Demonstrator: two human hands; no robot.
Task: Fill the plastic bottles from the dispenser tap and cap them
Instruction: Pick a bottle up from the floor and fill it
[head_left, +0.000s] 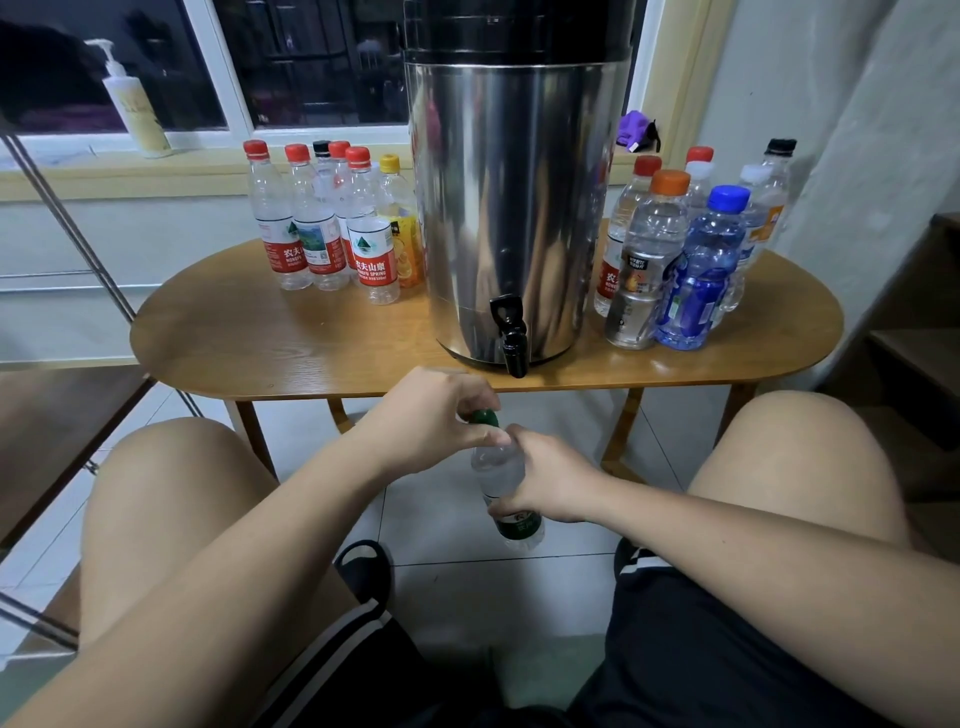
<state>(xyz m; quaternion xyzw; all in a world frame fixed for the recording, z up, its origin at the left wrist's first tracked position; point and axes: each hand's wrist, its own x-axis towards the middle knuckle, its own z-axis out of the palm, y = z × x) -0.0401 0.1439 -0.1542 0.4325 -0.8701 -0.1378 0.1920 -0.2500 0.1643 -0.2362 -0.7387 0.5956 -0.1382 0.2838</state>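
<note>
On the worktop (234, 332), the dispenser (509, 208) stands between a left cluster (317, 228) and a right cluster (691, 249) of capped bottles; I cannot confirm their fill. Below the tap (511, 332), my right hand (545, 478) grips one bottle (498, 467) by its body while my left hand (431, 415) pinches its green cap (485, 417). I judge capping or uncapping, undetermined.

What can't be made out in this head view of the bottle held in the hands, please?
- Head view: whether the green cap is tightening or loosening; the left hand covers most of it.
- Fill level of the bottle; the right hand wraps its middle.
- Top of the dispenser; cut off by the upper edge.
- Label of the black-capped bottle; the red-capped bottles hide it.
</note>
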